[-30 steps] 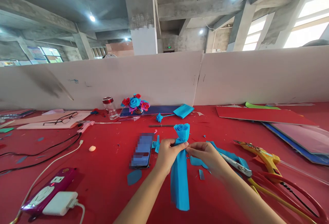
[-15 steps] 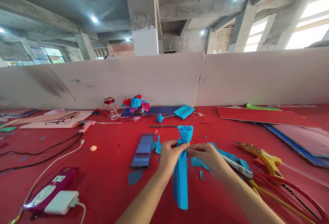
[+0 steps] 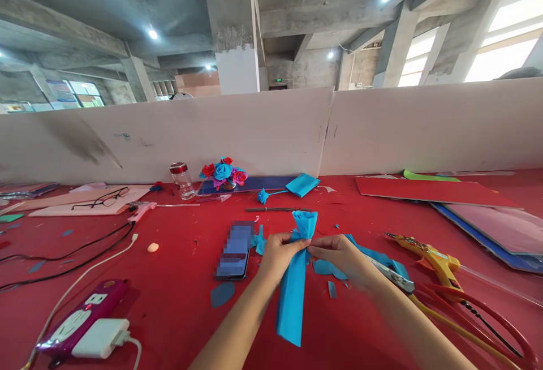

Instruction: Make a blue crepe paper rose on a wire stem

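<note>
The left hand (image 3: 278, 252) pinches a blue paper strip (image 3: 292, 296) just under its rolled bud (image 3: 304, 222), held above the red table (image 3: 169, 302). The bud is formed, and a long tail hangs unrolled. The right hand (image 3: 339, 254) pinches the same neck. Paper hides where the fingertips meet.

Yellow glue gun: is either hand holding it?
No, the yellow glue gun lies on the red table while the left hand and right hand pinch the blue paper flower.
</note>
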`<action>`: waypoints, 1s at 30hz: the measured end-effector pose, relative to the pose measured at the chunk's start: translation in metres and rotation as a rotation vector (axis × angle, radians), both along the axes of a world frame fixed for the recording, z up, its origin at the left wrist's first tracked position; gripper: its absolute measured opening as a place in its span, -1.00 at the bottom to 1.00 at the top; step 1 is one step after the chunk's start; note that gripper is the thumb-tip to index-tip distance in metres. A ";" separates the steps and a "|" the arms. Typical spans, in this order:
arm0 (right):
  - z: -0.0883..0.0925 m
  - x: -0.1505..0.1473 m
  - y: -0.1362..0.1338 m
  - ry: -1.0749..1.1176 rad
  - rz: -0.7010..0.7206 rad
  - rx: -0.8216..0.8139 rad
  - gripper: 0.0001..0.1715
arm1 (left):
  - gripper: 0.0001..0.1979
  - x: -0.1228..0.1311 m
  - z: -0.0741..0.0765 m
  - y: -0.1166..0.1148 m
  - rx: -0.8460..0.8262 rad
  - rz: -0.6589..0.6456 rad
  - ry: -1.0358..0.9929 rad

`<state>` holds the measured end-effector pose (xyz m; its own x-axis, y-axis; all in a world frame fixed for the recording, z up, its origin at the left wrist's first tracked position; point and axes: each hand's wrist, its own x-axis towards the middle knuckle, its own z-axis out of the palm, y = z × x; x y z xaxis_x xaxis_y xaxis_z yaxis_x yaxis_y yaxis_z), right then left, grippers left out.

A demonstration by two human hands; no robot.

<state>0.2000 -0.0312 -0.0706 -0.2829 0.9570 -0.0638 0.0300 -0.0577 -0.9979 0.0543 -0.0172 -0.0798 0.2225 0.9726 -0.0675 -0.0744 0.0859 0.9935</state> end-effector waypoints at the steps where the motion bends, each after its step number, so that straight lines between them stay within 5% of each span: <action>1: -0.001 0.001 0.000 -0.013 0.003 -0.008 -0.67 | -0.73 0.000 -0.003 0.001 0.021 0.019 0.042; 11: -0.009 0.000 0.001 0.022 0.028 -0.105 -0.65 | -0.74 -0.008 0.001 0.005 0.032 -0.048 0.172; 19: -0.010 -0.001 0.004 0.140 -0.118 -0.256 -0.71 | -0.73 -0.009 0.006 0.003 0.147 -0.050 0.244; 30: -0.007 0.001 0.003 0.180 -0.131 -0.212 -0.70 | -0.71 -0.012 0.019 -0.004 0.247 -0.057 0.282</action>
<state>0.2011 -0.0282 -0.0779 -0.1826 0.9568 -0.2262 -0.1672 -0.2570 -0.9518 0.0421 -0.0211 -0.0604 0.2826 0.9538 0.1016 0.2033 -0.1631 0.9654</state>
